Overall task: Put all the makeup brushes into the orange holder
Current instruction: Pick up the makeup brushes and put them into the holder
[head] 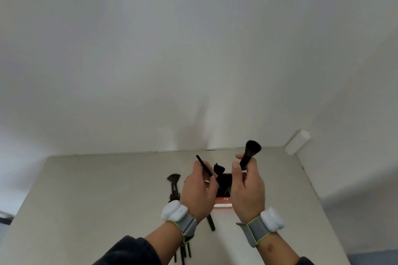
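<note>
Both hands were up over the worktop (107,189), right in the middle of my view. My right hand (247,191) had its grip clamped on a fat powder brush (249,155), fingers and thumb pinched around the handle, bristle head pointing up and slightly away from me. My left hand (199,191) was closed on a thin brush (205,166), a slim black stick that slanted up and to the left out of the fingers; I couldn't make out its tip, which was hidden behind the hand.

Between and just beyond the two hands sat the orange holder (223,203). Only a strip of its near rim showed, orange-red, with the dark opening above it. A few dark brush heads (218,169) stuck up out of it, right between my hands.

To the left of the holder, a bundle of loose brushes (173,187) lay on the worktop, a fan-shaped head at the far end and the handles running back toward me under my left wrist. One more dark handle (211,222) lay just beside the holder's near edge.

Both wrists wore grey bands with white pods, left (174,211) and right (272,219). A white block (297,142) leaned at the far right corner against the wall.
</note>
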A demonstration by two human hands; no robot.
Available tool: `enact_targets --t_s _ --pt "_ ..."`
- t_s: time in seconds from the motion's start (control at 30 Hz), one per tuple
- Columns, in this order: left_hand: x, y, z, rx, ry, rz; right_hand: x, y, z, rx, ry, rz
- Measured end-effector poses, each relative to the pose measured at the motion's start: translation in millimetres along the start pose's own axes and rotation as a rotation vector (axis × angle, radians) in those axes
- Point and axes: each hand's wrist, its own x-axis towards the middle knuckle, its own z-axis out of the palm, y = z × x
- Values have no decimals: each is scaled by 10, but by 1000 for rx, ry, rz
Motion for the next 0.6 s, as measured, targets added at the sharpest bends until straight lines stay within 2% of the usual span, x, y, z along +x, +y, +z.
enact_targets --t_s 0.13,0.27,0.37,0.6 --pt "38 -8 39 53 25 5 115 165 -5 -77 -52 17" --pt "7 -94 49 112 -46 -22 113 354 77 -156 -266 127" --pt "-19 -107 31 109 -94 -46 81 416 105 -204 -363 172" --pt "-11 -107 46 235 -134 10 107 483 125 -316 -418 75"
